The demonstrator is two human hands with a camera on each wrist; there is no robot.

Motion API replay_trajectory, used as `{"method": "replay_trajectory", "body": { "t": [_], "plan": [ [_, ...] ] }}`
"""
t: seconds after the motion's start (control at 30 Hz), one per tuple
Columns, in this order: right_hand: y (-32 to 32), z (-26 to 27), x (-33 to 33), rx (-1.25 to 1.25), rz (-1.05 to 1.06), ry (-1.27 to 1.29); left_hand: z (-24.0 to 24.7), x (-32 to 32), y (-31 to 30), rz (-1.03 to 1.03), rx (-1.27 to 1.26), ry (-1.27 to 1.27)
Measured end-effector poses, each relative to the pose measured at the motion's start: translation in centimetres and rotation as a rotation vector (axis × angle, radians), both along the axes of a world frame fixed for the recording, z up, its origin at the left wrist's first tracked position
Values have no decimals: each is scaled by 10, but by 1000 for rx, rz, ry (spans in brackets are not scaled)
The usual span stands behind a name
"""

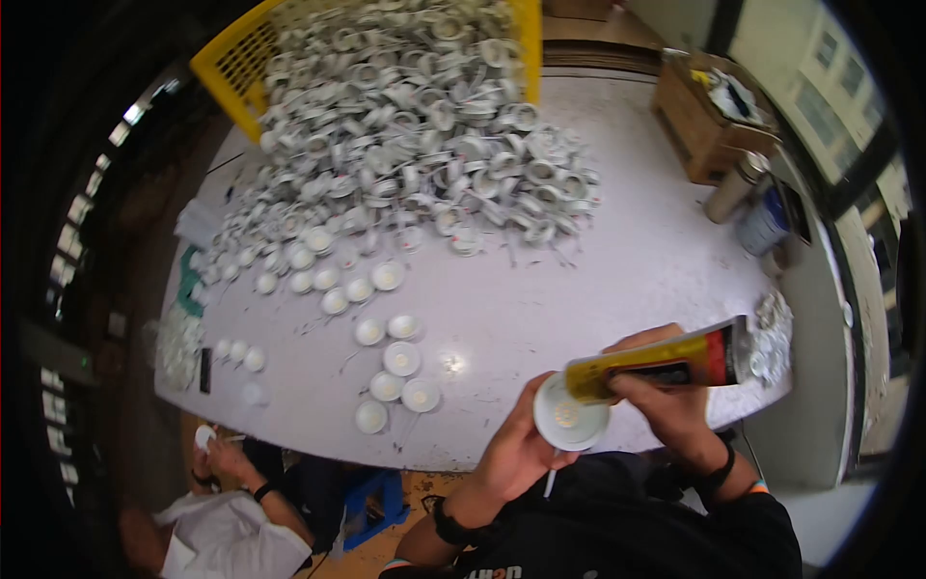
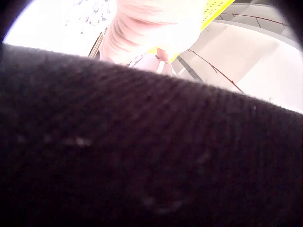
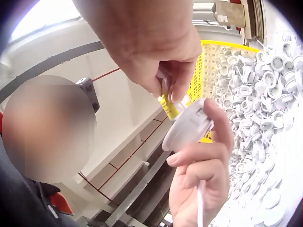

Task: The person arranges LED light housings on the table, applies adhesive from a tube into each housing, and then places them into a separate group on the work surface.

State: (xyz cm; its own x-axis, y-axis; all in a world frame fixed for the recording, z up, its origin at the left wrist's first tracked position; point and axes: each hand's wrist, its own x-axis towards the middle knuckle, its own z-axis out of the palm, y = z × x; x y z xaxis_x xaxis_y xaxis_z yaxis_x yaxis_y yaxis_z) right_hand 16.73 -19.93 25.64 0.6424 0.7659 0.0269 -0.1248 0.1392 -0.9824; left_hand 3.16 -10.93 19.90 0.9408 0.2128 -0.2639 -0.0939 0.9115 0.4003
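Note:
My left hand (image 1: 509,461) holds a white round lamp housing (image 1: 581,438) by its edge, face up, over the table's front edge. In the right wrist view, fingers curl round the housing (image 3: 187,130) and a white cable (image 3: 200,203) hangs below it. My right hand (image 1: 675,415) grips a yellow, black and red squeeze tube (image 1: 617,367) that lies nearly level. The tube's narrow end overlaps the housing's upper right rim in the head view. Dark fabric (image 2: 151,151) hides most of the left wrist view.
A large heap of white lamp housings (image 1: 405,145) spills from a yellow crate (image 1: 533,58). Several white discs (image 1: 402,359) lie mid-table. On the right stand a carton (image 1: 690,135), a flask (image 1: 738,188) and crumpled foil (image 1: 770,347). Another person (image 1: 236,531) sits front left.

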Motion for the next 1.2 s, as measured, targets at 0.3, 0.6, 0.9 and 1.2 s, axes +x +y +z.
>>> {"method": "replay_trajectory", "body": {
  "t": [0.3, 0.6, 0.9, 1.2],
  "plan": [
    [11, -15, 12, -46, -167, -12, -43, -71, 85, 442, 191, 287],
    [10, -40, 11, -160, -283, 37, -190, -218, 242, 603, 536, 1087],
    [31, -40, 9, -228, -358, 35, -226, -201, 287, 686, 1380, 1760],
    [48, -46, 13, -331, -446, 31, -221, -117, 375, 540, 1554, 1618]
  ]
}}
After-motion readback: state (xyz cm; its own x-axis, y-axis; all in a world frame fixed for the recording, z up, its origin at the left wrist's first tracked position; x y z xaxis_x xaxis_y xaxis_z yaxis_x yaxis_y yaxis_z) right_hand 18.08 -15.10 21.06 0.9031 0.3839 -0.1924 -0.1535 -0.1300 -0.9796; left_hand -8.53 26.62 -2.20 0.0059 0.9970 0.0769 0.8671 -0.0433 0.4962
